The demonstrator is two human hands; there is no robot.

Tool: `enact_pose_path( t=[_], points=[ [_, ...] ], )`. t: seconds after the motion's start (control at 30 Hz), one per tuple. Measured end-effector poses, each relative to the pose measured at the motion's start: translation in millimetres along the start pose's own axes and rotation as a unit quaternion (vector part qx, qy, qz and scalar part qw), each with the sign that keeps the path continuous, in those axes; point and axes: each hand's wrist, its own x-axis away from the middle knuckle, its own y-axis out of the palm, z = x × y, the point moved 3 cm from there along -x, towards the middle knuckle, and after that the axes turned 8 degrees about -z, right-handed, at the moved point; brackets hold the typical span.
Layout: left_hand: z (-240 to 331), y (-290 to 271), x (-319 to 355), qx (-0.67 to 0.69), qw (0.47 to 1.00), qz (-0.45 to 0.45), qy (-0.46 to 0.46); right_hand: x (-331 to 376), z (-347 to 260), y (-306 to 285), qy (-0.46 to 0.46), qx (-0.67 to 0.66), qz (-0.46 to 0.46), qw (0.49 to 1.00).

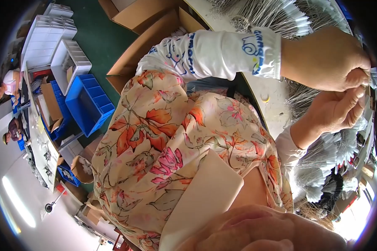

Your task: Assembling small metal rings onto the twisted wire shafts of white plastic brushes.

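Note:
My left hand [337,60], in a white printed sleeve, is closed near the right rim, its fingertips pressed together. Right beside it, my right hand [333,109] is closed too, thumb against curled fingers. The fingertips of both hands meet or almost meet. Whatever they hold is hidden and too small to make out. Around and beneath the hands lie bundles of thin grey wire-like stems [270,19], some with pale, feathery-looking ends [316,165].
A pale worktable [266,98] runs under the bundles. Open cardboard boxes [155,35] stand beside me. Elsewhere are a blue crate [90,102], white bins [71,62] and a dark green floor [94,29]. Two other people [14,129] are at a far table.

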Motion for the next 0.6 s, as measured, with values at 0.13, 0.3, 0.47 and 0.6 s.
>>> enact_pose_path(
  t=[0.13, 0.3, 0.47, 0.6],
  points=[
    [5.6, -42.2, 21.3, -0.056, 0.973, -0.224, -0.024, 12.3, 10.6, -3.7, 0.136, -0.030, -0.084, 0.987],
    [-43.1, -87.6, 142.2, -0.094, 0.885, -0.453, -0.061, 58.9, 35.8, 24.5, 0.345, 0.132, -0.508, 0.778],
    [-126.3, -153.6, 316.1, -0.256, 0.781, -0.503, -0.268, 110.7, 45.0, 43.4, 0.410, 0.062, -0.576, 0.705],
    [-171.5, -184.4, 439.3, -0.312, 0.667, -0.512, -0.442, 123.8, 49.5, 50.9, 0.498, 0.078, -0.583, 0.637]
  ],
)
